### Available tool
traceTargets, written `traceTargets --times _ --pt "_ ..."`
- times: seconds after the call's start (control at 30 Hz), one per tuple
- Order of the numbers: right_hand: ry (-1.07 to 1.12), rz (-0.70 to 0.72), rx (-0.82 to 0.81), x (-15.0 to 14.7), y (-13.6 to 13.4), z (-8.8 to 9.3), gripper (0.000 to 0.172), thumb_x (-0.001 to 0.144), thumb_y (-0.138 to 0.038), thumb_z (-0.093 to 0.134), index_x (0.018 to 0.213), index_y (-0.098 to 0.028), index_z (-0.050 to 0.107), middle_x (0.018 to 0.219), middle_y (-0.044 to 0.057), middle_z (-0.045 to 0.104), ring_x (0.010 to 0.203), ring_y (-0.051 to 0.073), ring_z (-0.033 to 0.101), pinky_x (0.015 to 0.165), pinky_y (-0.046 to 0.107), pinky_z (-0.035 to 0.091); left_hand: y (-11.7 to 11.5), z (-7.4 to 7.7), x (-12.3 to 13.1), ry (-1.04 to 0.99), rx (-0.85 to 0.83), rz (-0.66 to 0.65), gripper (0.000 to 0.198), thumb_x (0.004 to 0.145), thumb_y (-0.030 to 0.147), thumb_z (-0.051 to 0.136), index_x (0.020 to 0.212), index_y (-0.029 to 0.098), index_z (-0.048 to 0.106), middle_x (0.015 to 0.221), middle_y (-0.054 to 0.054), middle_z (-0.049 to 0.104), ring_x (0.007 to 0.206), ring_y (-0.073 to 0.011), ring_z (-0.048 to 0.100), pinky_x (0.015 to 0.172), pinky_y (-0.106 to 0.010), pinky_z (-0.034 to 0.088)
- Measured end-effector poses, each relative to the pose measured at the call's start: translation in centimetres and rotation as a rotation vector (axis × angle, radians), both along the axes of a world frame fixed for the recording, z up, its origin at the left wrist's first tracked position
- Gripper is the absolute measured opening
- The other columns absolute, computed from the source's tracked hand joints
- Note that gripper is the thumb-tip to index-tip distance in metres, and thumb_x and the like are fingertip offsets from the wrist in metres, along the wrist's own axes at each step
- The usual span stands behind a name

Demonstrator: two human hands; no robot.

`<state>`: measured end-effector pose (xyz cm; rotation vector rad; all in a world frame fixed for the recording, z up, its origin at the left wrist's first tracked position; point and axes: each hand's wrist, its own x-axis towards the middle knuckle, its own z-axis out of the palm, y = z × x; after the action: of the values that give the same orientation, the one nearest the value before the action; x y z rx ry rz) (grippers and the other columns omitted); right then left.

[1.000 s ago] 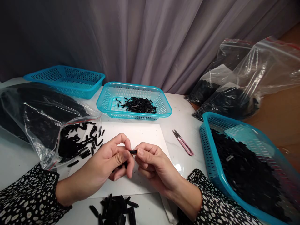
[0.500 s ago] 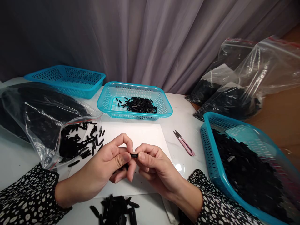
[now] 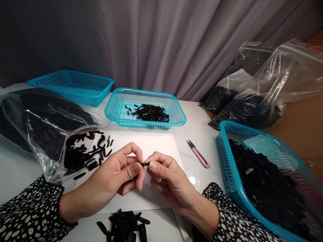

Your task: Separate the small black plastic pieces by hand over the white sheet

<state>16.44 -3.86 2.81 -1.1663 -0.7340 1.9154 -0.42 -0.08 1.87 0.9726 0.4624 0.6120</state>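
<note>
- The step in hand looks like fine work on a single part: both hands meet over the white sheet (image 3: 156, 144) on the bench (image 3: 199, 117), with a small black piece (image 3: 144, 164) held between them.
- The left hand (image 3: 113, 178) has its fingers narrowed to a pinch, thumb and forefinger on the left end of the piece.
- The right hand (image 3: 169, 181) pinches the other end the same way, its other fingers curled under.
- The piece is above the sheet, clear of it, lying roughly level.
- A loose pile of black pieces (image 3: 123, 225) lies just below the hands, and more spill from the clear bag (image 3: 37, 124) on the left.
- The pink snips (image 3: 198, 154) lie untouched to the right, near the full blue basket (image 3: 222, 158).
- The middle basket (image 3: 176, 114) beyond the sheet holds a few similar pieces.
- Any further handling calls, I judge, for a firm, steady pinch, since so small a part slips easily.
</note>
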Motion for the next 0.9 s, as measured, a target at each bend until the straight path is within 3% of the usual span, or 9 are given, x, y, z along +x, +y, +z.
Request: traceTargets --times 0.2,0.33,0.5,0.7,0.83,0.9 --pt "-0.023 -0.138 -0.027 -0.08 0.37 0.01 0.070 0.055 -0.055 0.082 0.087 -0.012 0.038 0.054 -0.009 0.023 0.041 -0.007 0.016 0.039 0.009 0.012 0.27 0.41 0.09 0.114 -0.133 0.209 0.034 0.087 0.043 0.073 0.087 0.017 0.052 0.065 0.003 0.061 0.046 -0.0016 0.029 0.043 -0.014 0.017" --pt "-0.021 -0.212 -0.042 -0.10 0.52 -0.06 0.070 0.053 -0.053 0.082 0.083 -0.012 0.035 0.055 -0.009 0.028 0.041 -0.006 0.018 0.038 0.011 0.010 0.48 0.57 0.22 0.177 -0.205 0.317 0.016 0.097 0.030 0.059 0.101 0.015 0.061 0.076 0.000 0.062 0.051 -0.0031 0.034 0.044 -0.014 0.022" --pt "-0.012 -0.254 -0.050 -0.04 0.64 -0.14 0.071 0.053 -0.052 0.083 0.082 -0.012 0.032 0.056 -0.009 0.028 0.042 -0.006 0.018 0.039 0.012 0.008 0.49 0.65 0.35 0.261 -0.286 0.305 0.021 0.098 0.015 0.049 0.115 0.014 0.062 0.080 -0.002 0.062 0.056 -0.0052 0.038 0.047 -0.016 0.026" --pt "0.027 -0.255 -0.068 -0.03 0.67 -0.39 0.071 0.054 -0.051 0.084 0.085 -0.012 0.033 0.055 -0.009 0.028 0.041 -0.006 0.016 0.039 0.013 0.005 0.30 0.27 0.23 0.259 -0.215 0.255 0.024 0.099 0.027 0.053 0.121 0.017 0.056 0.082 -0.002 0.065 0.055 -0.0055 0.034 0.048 -0.017 0.023" --pt "0.048 -0.263 -0.080 0.02 0.67 -0.43 0.069 0.056 -0.049 0.084 0.085 -0.012 0.034 0.055 -0.010 0.028 0.041 -0.007 0.016 0.040 0.014 0.004 0.24 0.36 0.15 0.268 -0.200 0.226 0.015 0.099 0.031 0.054 0.103 0.017 0.054 0.075 0.000 0.063 0.052 -0.0051 0.032 0.049 -0.019 0.021" --pt "0.044 -0.261 -0.082 0.05 0.69 -0.40 0.066 0.057 -0.048 0.084 0.090 -0.011 0.039 0.055 -0.009 0.029 0.041 -0.007 0.017 0.041 0.014 0.004 0.24 0.39 0.11 0.287 -0.177 0.197 0.023 0.097 0.037 0.056 0.089 0.016 0.054 0.074 0.001 0.061 0.050 -0.0044 0.030 0.049 -0.020 0.019"
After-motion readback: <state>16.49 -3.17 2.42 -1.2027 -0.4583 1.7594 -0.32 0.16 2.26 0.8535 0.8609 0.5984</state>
